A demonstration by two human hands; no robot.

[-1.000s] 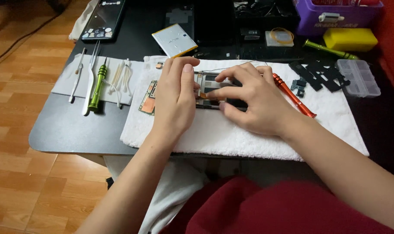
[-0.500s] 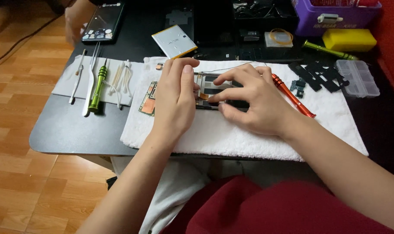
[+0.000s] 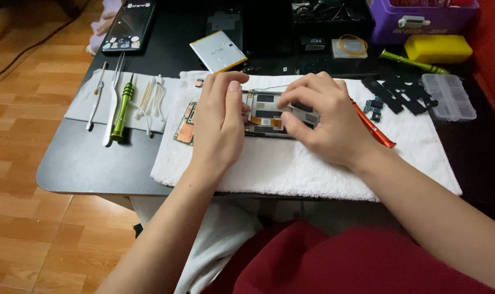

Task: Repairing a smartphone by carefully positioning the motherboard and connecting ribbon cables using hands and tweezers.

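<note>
Opened phone chassis (image 3: pixel 269 114): laid on a white towel (image 3: pixel 313 163) at mid-table, partly hidden by both hands. Left hand (image 3: pixel 219 126): laid flat over the chassis's left end, fingers curled down and close together, touching its edge. Right hand (image 3: pixel 326 117): fingertips bent and pinched onto the chassis's right half; a full grip cannot be told. Circuit board (image 3: pixel 185 124): beside the left hand. Orange screwdriver (image 3: pixel 374 126): just right of the right hand. Green screwdriver (image 3: pixel 121 109): on a separate cloth, left.
</note>
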